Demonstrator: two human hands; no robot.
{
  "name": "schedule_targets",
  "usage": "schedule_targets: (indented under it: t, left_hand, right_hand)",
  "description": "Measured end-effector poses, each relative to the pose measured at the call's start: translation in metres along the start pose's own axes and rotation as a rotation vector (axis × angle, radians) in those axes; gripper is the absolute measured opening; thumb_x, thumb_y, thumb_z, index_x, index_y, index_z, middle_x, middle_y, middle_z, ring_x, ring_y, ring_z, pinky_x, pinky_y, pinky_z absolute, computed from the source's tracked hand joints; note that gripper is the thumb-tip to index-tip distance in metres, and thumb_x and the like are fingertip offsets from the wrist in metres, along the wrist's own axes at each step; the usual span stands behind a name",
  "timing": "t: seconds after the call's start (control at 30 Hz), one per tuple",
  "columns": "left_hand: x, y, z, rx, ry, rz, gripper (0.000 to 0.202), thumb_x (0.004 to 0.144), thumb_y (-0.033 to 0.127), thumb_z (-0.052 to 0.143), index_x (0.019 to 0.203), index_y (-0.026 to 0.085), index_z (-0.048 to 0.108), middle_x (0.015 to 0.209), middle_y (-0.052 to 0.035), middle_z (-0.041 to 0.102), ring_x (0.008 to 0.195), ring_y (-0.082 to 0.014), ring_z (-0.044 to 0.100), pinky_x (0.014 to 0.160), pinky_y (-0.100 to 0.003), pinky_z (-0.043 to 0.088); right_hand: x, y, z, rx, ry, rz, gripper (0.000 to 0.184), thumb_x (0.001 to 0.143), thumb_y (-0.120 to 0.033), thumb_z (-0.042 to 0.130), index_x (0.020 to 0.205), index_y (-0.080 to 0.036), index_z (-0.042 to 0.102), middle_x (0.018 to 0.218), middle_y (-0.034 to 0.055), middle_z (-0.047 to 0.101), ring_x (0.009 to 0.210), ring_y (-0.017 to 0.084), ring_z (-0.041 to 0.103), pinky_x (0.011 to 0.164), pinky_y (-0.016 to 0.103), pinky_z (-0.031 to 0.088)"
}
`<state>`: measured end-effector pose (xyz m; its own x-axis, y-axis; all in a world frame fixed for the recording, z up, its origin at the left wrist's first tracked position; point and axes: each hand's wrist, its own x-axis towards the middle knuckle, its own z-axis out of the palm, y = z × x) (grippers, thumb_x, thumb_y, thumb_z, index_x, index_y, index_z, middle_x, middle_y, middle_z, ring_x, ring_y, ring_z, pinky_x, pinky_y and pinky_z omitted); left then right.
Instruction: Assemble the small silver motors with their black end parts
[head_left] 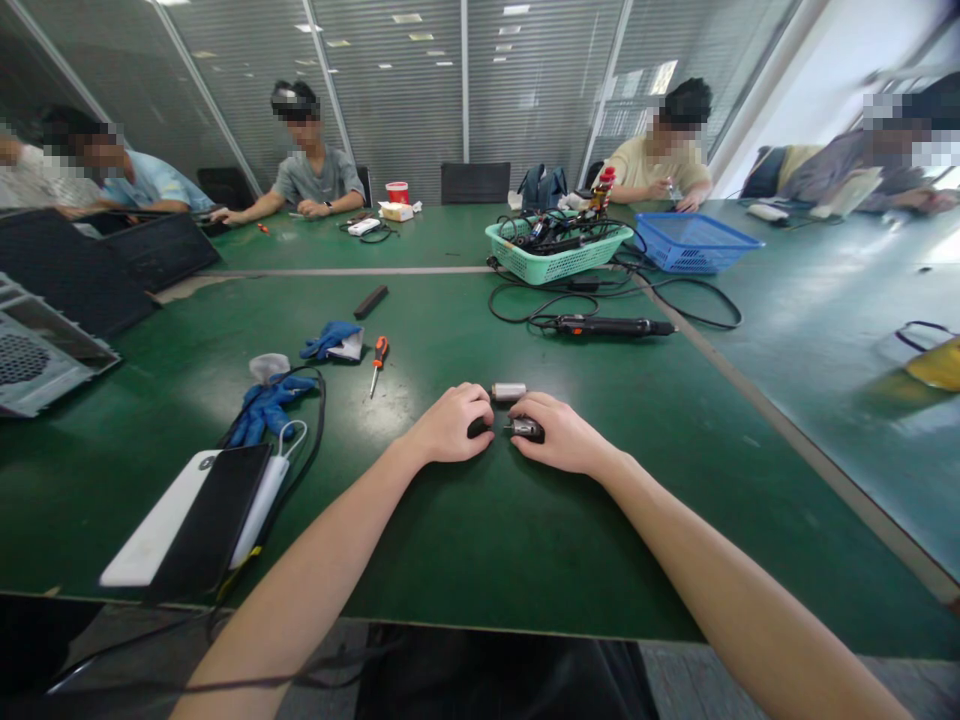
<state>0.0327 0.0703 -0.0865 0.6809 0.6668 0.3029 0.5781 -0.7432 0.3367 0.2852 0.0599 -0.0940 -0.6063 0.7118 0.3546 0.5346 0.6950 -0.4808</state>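
Both hands rest low over the green table, close together. My left hand is closed around a small black rounded piece, mostly covered by the fingers. In my right hand is a small silver-and-black part, with a thin tip pointing left towards the other hand. A narrow gap separates the two pieces. Just beyond the fingertips a short silver cylinder lies on its side. An orange-handled screwdriver lies farther off to the left.
Blue gloves, a cable and phone-like slabs lie left. Ahead are a black electric screwdriver, a green basket of cables and a blue basket. A metal casing stands far left. Several people sit around the table.
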Motion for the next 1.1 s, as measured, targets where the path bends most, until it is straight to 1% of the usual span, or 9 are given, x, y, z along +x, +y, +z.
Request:
schedule_targets:
  t: [0.53, 0.77, 0.87, 0.97, 1.1]
  left_hand:
    - [-0.001, 0.000, 0.000, -0.012, 0.000, -0.004, 0.012, 0.085, 0.029, 0.067, 0.094, 0.021, 0.064, 0.108, -0.0069, 0.061, 0.104, -0.0240, 0.057, 0.093, -0.041, 0.047]
    - [0.000, 0.001, -0.002, -0.017, 0.039, -0.012, 0.007, 0.087, 0.025, 0.062, 0.091, 0.021, 0.062, 0.105, -0.0069, 0.062, 0.100, -0.0227, 0.058, 0.091, -0.039, 0.048]
    - [0.000, 0.000, -0.002, 0.002, 0.069, -0.037, 0.005, 0.088, 0.025, 0.060, 0.090, 0.020, 0.062, 0.103, -0.0074, 0.062, 0.099, -0.0224, 0.058, 0.091, -0.039, 0.049]
    - [0.000, -0.004, -0.001, 0.035, 0.103, -0.089, 0.007, 0.089, 0.024, 0.058, 0.090, 0.020, 0.063, 0.101, -0.0075, 0.063, 0.098, -0.0223, 0.059, 0.091, -0.039, 0.050]
    - [0.000, -0.010, 0.002, 0.065, 0.139, -0.157, 0.009, 0.090, 0.022, 0.056, 0.092, 0.020, 0.064, 0.098, -0.0070, 0.064, 0.098, -0.0220, 0.059, 0.091, -0.038, 0.050]
  right_hand:
    - [0.001, -0.001, -0.003, 0.012, -0.010, 0.010, 0.028, 0.084, -0.026, 0.068, 0.111, -0.022, 0.062, 0.112, 0.0094, 0.066, 0.105, 0.026, 0.063, 0.093, 0.041, 0.052]
    - [0.001, -0.002, -0.005, 0.011, -0.001, 0.004, 0.025, 0.086, -0.028, 0.067, 0.110, -0.022, 0.062, 0.110, 0.0093, 0.066, 0.102, 0.026, 0.063, 0.091, 0.041, 0.051]
    - [0.001, -0.001, -0.007, 0.011, 0.015, 0.007, 0.023, 0.088, -0.030, 0.067, 0.109, -0.022, 0.062, 0.107, 0.0086, 0.066, 0.097, 0.024, 0.063, 0.087, 0.039, 0.052]
    - [0.000, 0.001, -0.007, 0.006, 0.061, 0.025, 0.022, 0.090, -0.033, 0.065, 0.109, -0.022, 0.063, 0.104, 0.0081, 0.066, 0.091, 0.023, 0.063, 0.081, 0.037, 0.052]
    - [-0.001, 0.005, -0.006, 0.009, 0.099, 0.034, 0.024, 0.090, -0.033, 0.065, 0.111, -0.022, 0.064, 0.105, 0.0080, 0.067, 0.090, 0.022, 0.064, 0.081, 0.037, 0.053]
